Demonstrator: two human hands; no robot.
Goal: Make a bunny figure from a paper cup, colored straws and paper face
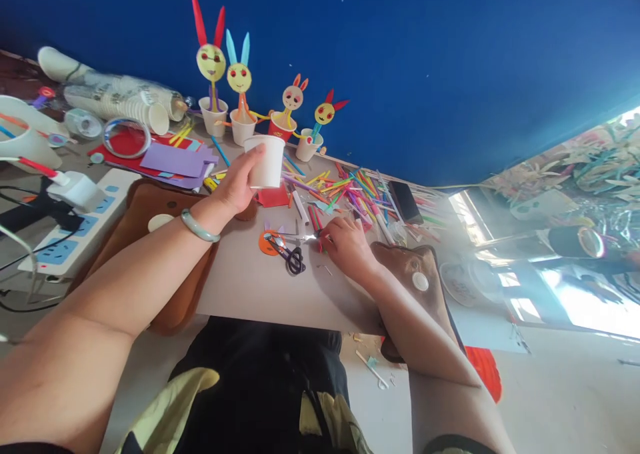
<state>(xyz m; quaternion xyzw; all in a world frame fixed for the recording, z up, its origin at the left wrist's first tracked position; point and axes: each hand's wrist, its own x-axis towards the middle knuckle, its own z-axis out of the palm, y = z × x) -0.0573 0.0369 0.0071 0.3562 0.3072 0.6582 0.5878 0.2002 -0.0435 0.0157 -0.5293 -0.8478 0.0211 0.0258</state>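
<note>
A white paper cup (270,164) is held upright above the table in my left hand (239,184), with the thumb along its near side. My right hand (347,244) rests low over the tabletop, fingers curled down beside silver blades (304,237) and a small red piece. What those fingers grip, if anything, is mostly hidden. Just left of it lie black-handled scissors (295,261) and an orange disc (270,243). At the back stand several paper cups with rabbit-faced figures, among them a red-eared one (211,64) and a blue-eared one (239,77).
Colourful sticks (345,187) are strewn behind my hands, with a dark phone (406,202) to their right. Purple paper (173,161), stacked cups in plastic (120,104) and a power strip (75,231) lie left. Brown cushions (187,274) flank the work area. A blue wall (400,61) rises behind.
</note>
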